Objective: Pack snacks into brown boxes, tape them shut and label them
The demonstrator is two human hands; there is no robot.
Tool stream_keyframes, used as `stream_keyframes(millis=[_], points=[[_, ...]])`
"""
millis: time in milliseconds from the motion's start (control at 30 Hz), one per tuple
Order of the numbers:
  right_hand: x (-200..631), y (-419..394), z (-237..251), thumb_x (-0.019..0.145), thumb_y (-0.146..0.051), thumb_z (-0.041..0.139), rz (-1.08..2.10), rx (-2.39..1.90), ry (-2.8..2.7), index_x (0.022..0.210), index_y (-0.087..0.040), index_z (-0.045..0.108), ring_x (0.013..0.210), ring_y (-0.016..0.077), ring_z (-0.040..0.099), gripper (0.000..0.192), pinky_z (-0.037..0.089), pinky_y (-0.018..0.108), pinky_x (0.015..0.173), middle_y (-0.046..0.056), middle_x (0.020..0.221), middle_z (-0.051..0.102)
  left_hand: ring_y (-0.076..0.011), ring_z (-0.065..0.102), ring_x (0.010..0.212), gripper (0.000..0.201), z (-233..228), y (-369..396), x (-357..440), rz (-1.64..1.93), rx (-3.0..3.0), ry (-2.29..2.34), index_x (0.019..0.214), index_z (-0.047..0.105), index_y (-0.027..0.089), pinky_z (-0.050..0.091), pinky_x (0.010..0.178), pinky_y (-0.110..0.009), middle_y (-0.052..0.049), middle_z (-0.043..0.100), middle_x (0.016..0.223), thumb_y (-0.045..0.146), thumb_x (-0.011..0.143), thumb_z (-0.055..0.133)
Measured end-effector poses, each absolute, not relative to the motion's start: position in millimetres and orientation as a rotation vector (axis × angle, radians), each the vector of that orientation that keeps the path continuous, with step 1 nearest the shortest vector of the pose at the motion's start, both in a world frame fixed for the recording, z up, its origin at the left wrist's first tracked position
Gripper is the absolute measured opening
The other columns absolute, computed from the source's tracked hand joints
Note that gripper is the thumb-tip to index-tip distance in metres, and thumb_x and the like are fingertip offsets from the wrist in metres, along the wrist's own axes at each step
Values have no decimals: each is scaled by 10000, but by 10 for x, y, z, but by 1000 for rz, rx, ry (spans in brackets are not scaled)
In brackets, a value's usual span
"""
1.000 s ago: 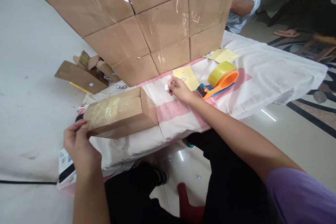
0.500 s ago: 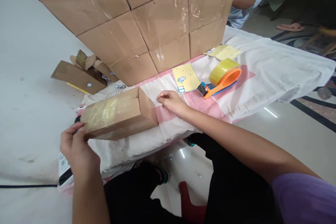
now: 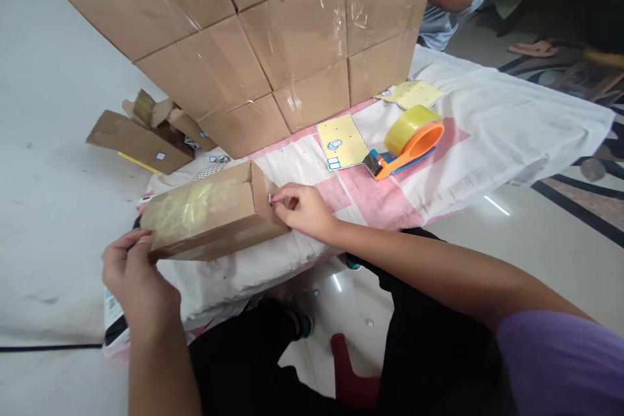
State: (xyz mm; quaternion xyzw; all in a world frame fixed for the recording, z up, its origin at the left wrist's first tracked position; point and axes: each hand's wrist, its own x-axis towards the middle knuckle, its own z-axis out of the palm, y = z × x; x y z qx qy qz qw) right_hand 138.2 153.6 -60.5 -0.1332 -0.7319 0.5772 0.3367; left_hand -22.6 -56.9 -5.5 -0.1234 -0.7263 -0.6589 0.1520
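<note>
While perhaps pinching sticker (image 3: 270, 197), right hand (image 3: 302, 209) at box (image 3: 209, 211)

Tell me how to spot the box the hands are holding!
Find the tall wall of stacked cartons. In front of it, on the pink-and-white cloth, one small box lies on its side between the left hand and right hand. Unlike its neighbours, it lies alone, with shiny tape across its top.
</note>
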Motion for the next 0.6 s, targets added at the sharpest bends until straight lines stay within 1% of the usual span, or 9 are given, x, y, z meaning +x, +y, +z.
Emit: stream_keyframes(millis=[100,167,233,300,367,400,467,533,600], points=[[1444,1436,-619,793,-162,627,1626,-307,-1938,761,-191,745,1063,212,700,125,542,293,822,51,1015,766,-164,550,949,277,-62,-608,-284,-1873,-315,-2079,820,512,139,361,669,-227,-18,576,942,243,589,623],[1487,1368,-606,809,-171,617,1679,-384,-1898,906,-196,779,1082,217,702,190,558,325,872,54,1127,759,-162,546,947,279,-67,-622,-304,-1890,-302,-2081,824,502,139,355,662,-226,-20,571,952,232,588,618],[1510,1315,-590,818,-162,604,1710,-449,-1837,1110,-202,757,1095,207,699,332,558,352,940,57,1292,699,-157,543,941,275,-74,-625,-306,-1913,-298,-2077,825,498,138,345,654,-222,-22,571,962,228,594,617],[1506,1281,-583,815,-151,603,1746,-412,-1832,1229,-199,711,1235,212,634,430,512,370,1050,64,1412,618,-156,545,948,267,-87,-621,-299,-1919,-315,-2078,831,498,139,341,657,-220,-24,571,978,230,610,617],[1485,1269,-590,803,-142,619,1777,-355,-1865,1283,-200,681,1379,219,517,487,444,383,1134,68,1466,568,-161,552,970,271,-106,-620,-299,-1907,-351,-2078,844,497,140,370,705,-233,-21,568,978,222,618,621],[1472,1272,-595,800,-141,625,1783,-360,-1879,1283,-206,681,1402,221,490,490,429,390,1147,69,1476,557,-163,555,981,277,-118,-621,-303,-1895,-367,-2076,851,498,141,391,747,-249,-17,565,971,216,618,627],[1447,1302,-609,806,-145,621,1768,-439,-1879,1217,-217,714,1329,225,556,427,450,399,1119,73,1473,550,-166,554,990,274,-144,-621,-319,-1853,-385,-2078,854,499,146,419,855,-297,-4,555,942,214,626,635],[1425,1370,-622,811,-153,612,1731,-530,-1851,1129,-203,735,1105,198,668,345,505,398,1036,85,1437,560,-164,546,989,249,-172,-613,-343,-1805,-393,-2076,843,498,151,412,950,-343,6,538,914,227,650,634],[1405,1473,-634,798,-166,627,1704,-527,-1841,1198,-195,688,907,154,677,406,542,384,944,97,1449,526,-159,538,978,249,-200,-594,-377,-1773,-402,-2057,842,498,149,395,1005,-363,13,521,896,242,665,647]])
